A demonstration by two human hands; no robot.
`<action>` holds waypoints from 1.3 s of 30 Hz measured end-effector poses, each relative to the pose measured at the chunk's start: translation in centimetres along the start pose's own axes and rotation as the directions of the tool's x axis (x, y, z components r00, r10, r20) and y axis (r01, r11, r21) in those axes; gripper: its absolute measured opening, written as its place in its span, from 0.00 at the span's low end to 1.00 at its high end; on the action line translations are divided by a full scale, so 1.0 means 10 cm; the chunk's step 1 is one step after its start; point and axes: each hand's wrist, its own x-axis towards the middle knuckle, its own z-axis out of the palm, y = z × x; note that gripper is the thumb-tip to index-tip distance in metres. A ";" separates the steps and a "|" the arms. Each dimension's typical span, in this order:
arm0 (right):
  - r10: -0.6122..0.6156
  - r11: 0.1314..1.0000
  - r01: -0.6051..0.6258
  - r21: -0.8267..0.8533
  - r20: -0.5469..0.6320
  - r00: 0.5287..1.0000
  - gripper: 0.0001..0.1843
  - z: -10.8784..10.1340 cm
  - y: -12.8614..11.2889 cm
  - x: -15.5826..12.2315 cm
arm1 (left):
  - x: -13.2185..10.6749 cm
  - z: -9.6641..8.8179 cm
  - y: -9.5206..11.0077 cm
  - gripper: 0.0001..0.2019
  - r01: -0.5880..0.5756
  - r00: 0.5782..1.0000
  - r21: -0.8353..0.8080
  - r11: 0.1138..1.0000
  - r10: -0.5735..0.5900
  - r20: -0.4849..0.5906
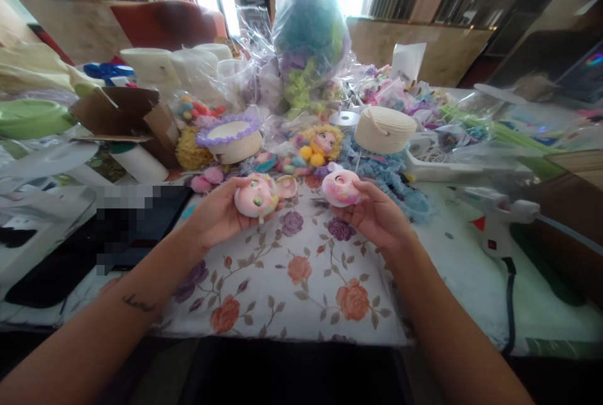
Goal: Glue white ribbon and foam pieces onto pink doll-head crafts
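Over the floral tablecloth (282,286), my left hand (221,213) is closed around a doll head (257,196) with a pale pink face, green eyes and an ear-like piece jutting to the right. My right hand (377,207) grips a second doll head (340,186), white and pink with a pink eye. Both painted faces are turned up toward me, and a gap separates the two heads. Just beyond them lies a doll with curly yellow hair (325,139). Fingers under each head are partly hidden.
A glue gun (502,213) with a cord lies at the right. Behind are a purple-trimmed basket (235,144), a cream rope basket (385,129), blue curly yarn (377,169) and a bag of teal fibre (308,22). At left stand a cardboard box (122,116) and a dark tablet-like slab (164,210).
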 end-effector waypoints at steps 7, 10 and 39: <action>-0.028 0.992 0.038 -0.120 0.083 0.996 0.11 -0.01 0.15 0.05 | 0.16 0.16 -0.19 0.12 0.042 0.995 0.004 0.999 -0.042 -0.086; -0.091 0.991 0.099 -0.089 0.081 0.993 0.14 -0.04 0.19 0.19 | 0.36 0.24 -0.14 0.10 -0.001 0.994 -0.003 1.000 0.000 -0.110; -0.185 0.983 0.184 0.026 0.040 0.982 0.12 -0.02 0.25 0.30 | 0.68 0.14 0.45 0.05 -0.129 0.986 0.332 0.934 0.155 -0.055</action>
